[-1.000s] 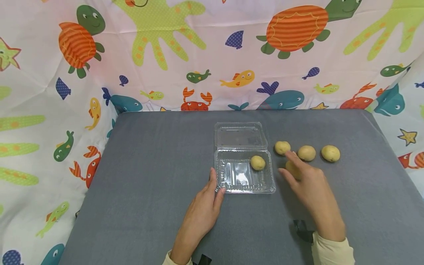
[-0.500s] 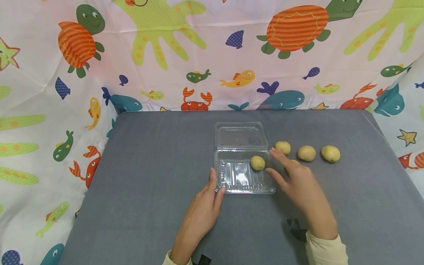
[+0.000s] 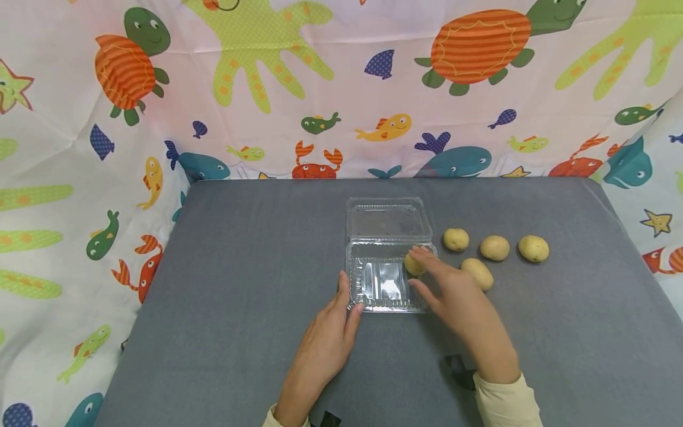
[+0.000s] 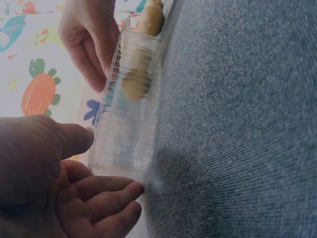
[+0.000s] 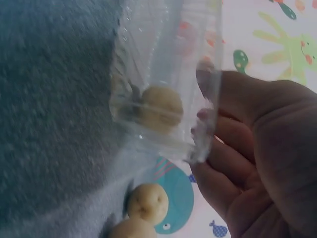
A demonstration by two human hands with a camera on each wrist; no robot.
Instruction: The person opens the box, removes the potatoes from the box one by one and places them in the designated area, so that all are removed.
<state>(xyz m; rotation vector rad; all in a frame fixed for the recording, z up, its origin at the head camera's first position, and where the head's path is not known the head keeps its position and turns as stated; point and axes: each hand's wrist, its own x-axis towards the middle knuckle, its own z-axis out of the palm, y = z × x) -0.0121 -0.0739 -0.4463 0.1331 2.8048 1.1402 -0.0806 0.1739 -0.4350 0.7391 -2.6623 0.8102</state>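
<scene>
A clear plastic clamshell container point(image 3: 386, 279) lies with its lid point(image 3: 389, 219) folded back. One small yellow potato point(image 3: 413, 265) sits inside near the right wall, partly covered by my right fingers in the head view. My left hand point(image 3: 324, 338) rests at the container's front left corner, fingers along the left side and thumb at the front. My right hand point(image 3: 461, 302) hovers over the container's right side, thumb and fingers spread above the potato point(image 5: 161, 109). Nothing is held in it. The left wrist view shows the potato point(image 4: 136, 84) through the wall.
Right of the container several more potatoes lie on the grey cloth, among them a near one point(image 3: 477, 274), a far-left one point(image 3: 456, 239) and a far-right one point(image 3: 533, 248). A printed sea-animal curtain point(image 3: 347, 77) hangs behind the table and along its sides.
My right hand has moved left, from over the nearest loose potato to above the potato in the container. That loose potato is now uncovered. The left hand and container have stayed put.
</scene>
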